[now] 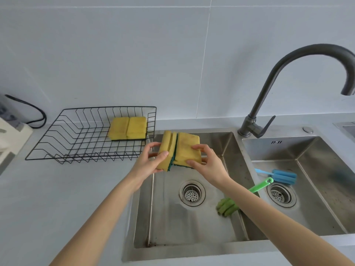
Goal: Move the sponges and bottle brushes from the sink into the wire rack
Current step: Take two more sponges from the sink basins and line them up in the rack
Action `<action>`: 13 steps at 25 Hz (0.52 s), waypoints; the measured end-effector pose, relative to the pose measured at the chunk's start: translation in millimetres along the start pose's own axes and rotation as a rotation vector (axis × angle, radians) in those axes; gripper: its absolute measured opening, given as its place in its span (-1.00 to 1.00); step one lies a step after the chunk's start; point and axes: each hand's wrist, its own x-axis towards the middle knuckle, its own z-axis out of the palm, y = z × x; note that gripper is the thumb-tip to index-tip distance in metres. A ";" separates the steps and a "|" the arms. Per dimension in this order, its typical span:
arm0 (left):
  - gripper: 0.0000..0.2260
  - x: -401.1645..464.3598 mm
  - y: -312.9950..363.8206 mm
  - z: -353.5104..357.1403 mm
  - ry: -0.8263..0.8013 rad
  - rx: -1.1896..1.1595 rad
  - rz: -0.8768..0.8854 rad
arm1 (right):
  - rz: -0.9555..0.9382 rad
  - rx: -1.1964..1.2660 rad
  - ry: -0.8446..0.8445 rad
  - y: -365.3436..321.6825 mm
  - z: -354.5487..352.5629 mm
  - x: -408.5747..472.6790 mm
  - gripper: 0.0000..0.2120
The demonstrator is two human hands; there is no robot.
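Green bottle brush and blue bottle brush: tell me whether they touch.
Apart. The head view shows bare steel between the green bottle brush, lying across the divider of the sink, and the blue bottle brush in the right basin.

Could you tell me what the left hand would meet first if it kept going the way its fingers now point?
Probably the right hand's sponge: the left hand points right, its own sponge already against it.

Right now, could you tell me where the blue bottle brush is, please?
In the head view, the blue bottle brush lies in the right basin, just behind its drain and the green brush's handle.
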 end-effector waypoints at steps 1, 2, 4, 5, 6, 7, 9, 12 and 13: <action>-0.63 -0.9 2.7 -10.2 0.011 0.004 0.009 | -0.021 -0.006 0.001 -4.3 6.0 2.6 -0.67; -0.66 -1.8 5.5 -21.4 0.025 0.009 0.022 | -0.041 -0.015 0.000 -9.3 12.4 5.5 -0.67; -0.74 -3.2 11.0 -45.9 0.055 0.029 0.047 | -0.066 -0.030 -0.004 -20.3 26.5 11.6 -0.68; -0.76 -3.8 13.1 -57.6 0.070 0.039 0.057 | -0.073 -0.038 -0.005 -24.8 33.6 14.3 -0.68; -0.77 -3.7 14.9 -68.6 0.091 0.050 0.069 | -0.080 -0.046 -0.004 -28.9 40.5 17.4 -0.68; -0.78 -4.2 16.5 -79.4 0.115 0.066 0.083 | -0.088 -0.053 -0.002 -33.1 47.7 20.2 -0.68; -0.80 -6.0 19.1 -100.8 0.158 0.099 0.099 | -0.106 -0.063 -0.002 -41.5 62.2 26.1 -0.68; -0.81 -6.2 21.4 -129.3 0.201 0.122 0.096 | -0.124 -0.070 -0.012 -52.5 81.8 35.6 -0.68; -0.79 -5.8 21.1 -138.0 0.224 0.132 0.093 | -0.126 -0.074 -0.014 -55.9 87.9 39.1 -0.69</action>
